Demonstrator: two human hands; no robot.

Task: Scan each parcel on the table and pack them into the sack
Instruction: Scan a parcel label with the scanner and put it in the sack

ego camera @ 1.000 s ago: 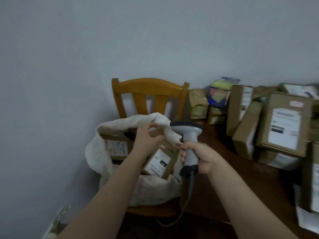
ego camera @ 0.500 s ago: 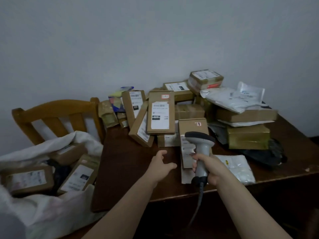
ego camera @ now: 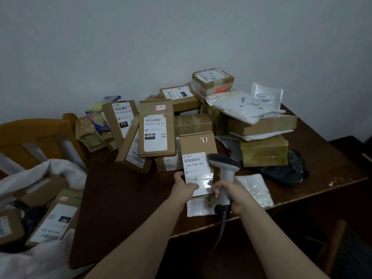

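A flat brown box parcel [ego camera: 198,146] with a white barcode label stands near the front of the dark wooden table [ego camera: 124,190]. My left hand [ego camera: 184,185] grips its lower left edge, thumb on the label. My right hand [ego camera: 229,194] holds a grey barcode scanner [ego camera: 226,168] by the handle, its head just right of the label. Behind are several more parcels: an upright labelled box [ego camera: 156,128], a gold-wrapped box [ego camera: 264,151], white poly bags [ego camera: 244,106]. The white sack [ego camera: 46,256] lies open at the lower left with boxes inside.
A wooden chair [ego camera: 36,131] stands behind the sack at the left. A flat clear-bagged parcel [ego camera: 256,188] lies by my right wrist, another white mailer [ego camera: 198,207] under the held box. A black bag [ego camera: 285,170] sits right of them. The scanner cable hangs over the table's front edge.
My view swung from the sack to the table. My left hand left the sack, reached across and took hold of the labelled box; the scanner came up beside it.
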